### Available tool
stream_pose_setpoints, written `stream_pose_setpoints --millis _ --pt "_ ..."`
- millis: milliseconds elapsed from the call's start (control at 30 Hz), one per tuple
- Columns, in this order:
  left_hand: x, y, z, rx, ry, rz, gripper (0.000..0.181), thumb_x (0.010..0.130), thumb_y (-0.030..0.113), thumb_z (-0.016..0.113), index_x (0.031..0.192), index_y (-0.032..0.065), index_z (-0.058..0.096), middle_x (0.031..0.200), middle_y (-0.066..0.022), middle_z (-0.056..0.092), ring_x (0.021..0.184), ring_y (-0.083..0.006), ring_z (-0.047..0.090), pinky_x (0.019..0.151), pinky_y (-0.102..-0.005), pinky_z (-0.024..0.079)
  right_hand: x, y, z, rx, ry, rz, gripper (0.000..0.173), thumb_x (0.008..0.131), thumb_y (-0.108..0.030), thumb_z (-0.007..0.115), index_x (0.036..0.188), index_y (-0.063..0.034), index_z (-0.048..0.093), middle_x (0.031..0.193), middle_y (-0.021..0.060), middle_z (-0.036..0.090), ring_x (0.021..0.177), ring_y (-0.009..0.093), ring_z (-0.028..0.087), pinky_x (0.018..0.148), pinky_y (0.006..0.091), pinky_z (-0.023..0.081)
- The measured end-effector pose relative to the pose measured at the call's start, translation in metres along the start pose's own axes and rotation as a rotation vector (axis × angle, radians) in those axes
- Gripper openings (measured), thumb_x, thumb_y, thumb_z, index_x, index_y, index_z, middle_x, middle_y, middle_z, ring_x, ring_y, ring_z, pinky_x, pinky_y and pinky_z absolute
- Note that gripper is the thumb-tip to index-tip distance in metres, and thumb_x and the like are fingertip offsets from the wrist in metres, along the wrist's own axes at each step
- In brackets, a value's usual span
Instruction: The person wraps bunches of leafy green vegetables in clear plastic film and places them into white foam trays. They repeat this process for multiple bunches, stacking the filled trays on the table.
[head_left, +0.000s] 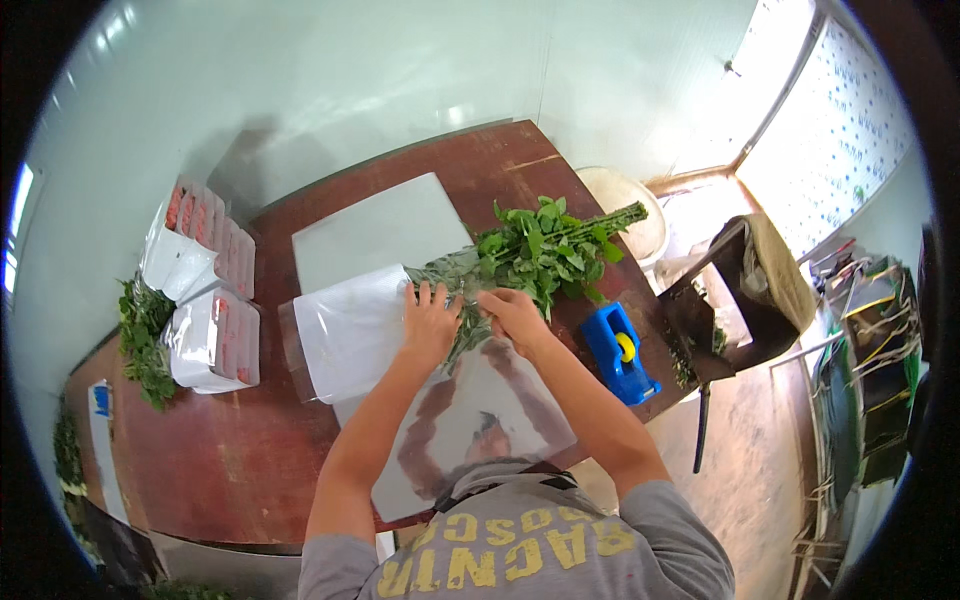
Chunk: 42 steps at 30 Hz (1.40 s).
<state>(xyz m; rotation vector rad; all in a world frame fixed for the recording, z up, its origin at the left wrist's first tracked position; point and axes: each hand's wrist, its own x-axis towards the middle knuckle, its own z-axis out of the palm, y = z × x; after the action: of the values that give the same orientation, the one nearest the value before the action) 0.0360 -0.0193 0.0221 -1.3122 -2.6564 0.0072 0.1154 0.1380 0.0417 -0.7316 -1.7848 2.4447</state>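
Note:
In the middle of the table lies a leafy bunch of stems (551, 244), its cut ends pointing to the upper right. White wrapping with a clear plastic edge (349, 334) surrounds its left end. My left hand (433, 319) rests on the wrapping's right part, fingers spread over the plastic. Close to its right, my right hand (514, 319) has thumb and forefinger together at the plastic over the leaves; what is between them is too small to tell. Beneath the bunch is a smooth pale sheet (379, 225). A blue tape dispenser (619, 356) with yellow tape stands to the right.
Wrapped flower bundles (217, 337) with reddish blooms and green leaves (142, 337) stand at the left of the reddish table (225, 465). Beyond the right edge are a round pale tub (626, 202), a dark open container (701, 337) with brown cloth, and a cluttered rack (874, 375).

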Motion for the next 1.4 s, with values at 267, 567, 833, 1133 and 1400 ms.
stream_pose_setpoints --millis 267,567,833,1133,1400 --pt "-0.008 -0.01 0.015 -0.128 0.103 0.039 0.032 0.081 0.029 0.066 0.111 0.0179 0.065 0.121 -0.0109 0.055 0.118 -0.034 0.043 0.106 -0.0526 0.028 0.091 0.035 0.017 -0.694 0.102 0.065 0.034 0.08 -0.032 0.07 0.065 -0.0017 0.064 0.059 0.0038 0.06 0.047 0.013 0.05 0.044 0.029 0.038" --pt "0.029 -0.047 -0.001 -0.485 -0.104 -0.055 0.026 0.077 0.032 0.071 0.093 0.0131 0.063 0.093 -0.0065 0.067 0.095 -0.0259 0.061 0.088 -0.0397 0.041 0.037 0.062 0.013 -0.883 0.314 -0.121 0.039 0.071 -0.038 0.077 0.072 -0.0014 0.064 0.067 0.0159 0.064 0.064 0.03 0.063 0.061 0.0398 0.049" --pt "0.104 -0.075 0.019 -0.46 -0.611 -0.159 0.042 0.056 0.038 0.085 0.083 0.0121 0.066 0.082 -0.0058 0.068 0.082 -0.026 0.065 0.068 -0.0385 0.049 0.023 0.081 0.01 -0.751 0.333 -0.244 0.031 0.076 -0.03 0.075 0.08 -0.0021 0.062 0.074 0.0159 0.065 0.065 0.034 0.062 0.063 0.0403 0.048" --pt "0.095 -0.049 0.015 -0.321 -0.58 -0.198 0.046 0.057 0.037 0.085 0.085 0.0097 0.061 0.087 -0.0089 0.067 0.086 -0.0294 0.064 0.071 -0.0403 0.049 0.023 0.055 0.009 -0.579 0.248 -0.036 0.041 0.071 -0.038 0.079 0.084 -0.0028 0.063 0.083 0.0164 0.068 0.08 0.031 0.066 0.072 0.0407 0.05" --pt "0.081 -0.023 -0.003 -0.193 -0.545 -0.198 0.047 0.063 0.033 0.082 0.095 0.0083 0.058 0.095 -0.0114 0.065 0.095 -0.032 0.062 0.075 -0.043 0.049 0.027 0.076 0.001 -0.596 0.189 -0.142 0.041 0.076 -0.03 0.076 0.101 -0.0033 0.059 0.093 0.0155 0.067 0.089 0.034 0.064 0.079 0.0428 0.048"
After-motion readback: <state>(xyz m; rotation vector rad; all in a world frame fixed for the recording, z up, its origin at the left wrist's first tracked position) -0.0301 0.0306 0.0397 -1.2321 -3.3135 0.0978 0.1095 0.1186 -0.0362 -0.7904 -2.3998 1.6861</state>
